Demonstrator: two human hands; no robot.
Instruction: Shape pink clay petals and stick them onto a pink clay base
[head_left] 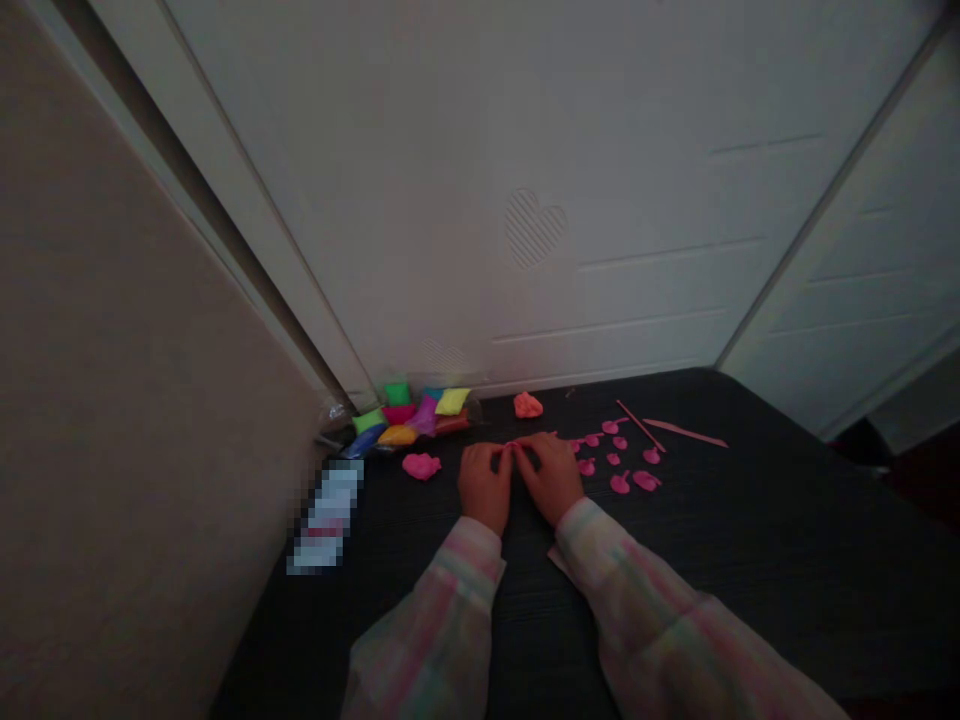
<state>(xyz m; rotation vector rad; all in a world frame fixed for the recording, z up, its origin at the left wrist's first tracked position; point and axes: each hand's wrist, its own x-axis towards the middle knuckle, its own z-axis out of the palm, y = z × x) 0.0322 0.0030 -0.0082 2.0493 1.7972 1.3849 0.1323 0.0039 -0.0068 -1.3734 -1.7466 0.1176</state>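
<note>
My left hand (486, 488) and my right hand (552, 474) meet over the dark table, fingertips almost touching. Between them they pinch a small bit of pink modelling clay (512, 445), mostly hidden by the fingers. A larger pink clay lump (421, 466) lies left of my left hand. Just right of my right hand are several small flat pink clay pieces (620, 483), some with thin tails like stems. Behind my hands sits an orange clay lump (528, 405).
Coloured clay packets in clear plastic (397, 434) lie at the back left. A blurred pale packet (327, 520) is along the left edge. Two thin pink tools (685, 432), one rod-like and one blade-like, rest at the back right. A white panel (420, 200) rises behind the table (720, 580).
</note>
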